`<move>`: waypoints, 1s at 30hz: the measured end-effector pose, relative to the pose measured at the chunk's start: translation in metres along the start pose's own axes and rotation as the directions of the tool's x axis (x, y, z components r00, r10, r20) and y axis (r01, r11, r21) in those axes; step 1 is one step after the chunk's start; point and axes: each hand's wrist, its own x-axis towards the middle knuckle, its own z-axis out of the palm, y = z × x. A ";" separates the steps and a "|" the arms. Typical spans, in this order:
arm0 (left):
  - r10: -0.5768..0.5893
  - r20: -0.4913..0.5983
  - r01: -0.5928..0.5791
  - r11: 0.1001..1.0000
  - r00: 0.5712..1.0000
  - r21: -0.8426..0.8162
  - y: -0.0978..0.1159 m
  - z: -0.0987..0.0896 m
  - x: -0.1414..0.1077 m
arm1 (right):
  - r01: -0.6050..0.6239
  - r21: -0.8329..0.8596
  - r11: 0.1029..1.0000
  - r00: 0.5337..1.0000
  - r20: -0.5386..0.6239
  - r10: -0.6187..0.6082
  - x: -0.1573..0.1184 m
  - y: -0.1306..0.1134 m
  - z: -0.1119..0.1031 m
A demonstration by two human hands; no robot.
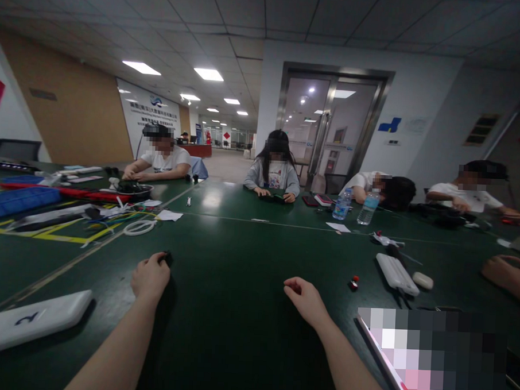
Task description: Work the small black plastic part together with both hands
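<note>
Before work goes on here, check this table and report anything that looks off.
One thing stands out: a co-worker on the far side, to the right, is bent low over the table beside two water bottles, head down, unlike the person sitting upright nearby. No spill or damage shows.

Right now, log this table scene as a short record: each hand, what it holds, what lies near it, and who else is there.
Left hand: pinching a small black item
Right hand: curled, nothing visible in it
Near left hand: white slab with a printed digit
Near right hand: small red-and-black item, ridged white slab, white oval object
Surface: dark green table
Others: four seated people across the table
</note>
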 end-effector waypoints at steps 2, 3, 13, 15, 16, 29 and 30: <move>0.001 -0.002 -0.001 1.000 1.000 0.004 -0.001 0.002 0.001 | -0.006 -0.001 1.000 1.000 -0.001 0.006 0.001 0.000 0.000; 0.001 -0.004 -0.001 1.000 1.000 0.005 -0.001 0.003 0.002 | -0.009 -0.003 1.000 1.000 -0.001 0.009 0.001 0.000 0.000; -0.013 -0.013 0.013 1.000 1.000 0.015 -0.002 0.006 0.005 | -0.008 -0.027 1.000 1.000 -0.017 0.008 0.001 -0.002 0.000; -0.011 -0.009 0.011 1.000 1.000 0.013 -0.002 0.006 0.005 | -0.015 -0.034 0.999 1.000 -0.017 0.014 0.000 -0.003 0.000; -0.010 -0.006 0.010 1.000 1.000 0.012 -0.002 0.006 0.005 | -0.018 -0.034 0.999 1.000 -0.015 0.017 0.000 -0.004 0.000; -0.026 -0.011 0.026 1.000 1.000 0.009 -0.001 0.006 0.005 | -0.035 -0.044 0.998 0.999 0.000 0.035 -0.005 -0.010 -0.002; -0.025 -0.014 0.026 1.000 1.000 0.010 -0.001 0.006 0.005 | -0.033 -0.043 0.999 0.999 0.002 0.033 -0.005 -0.009 -0.001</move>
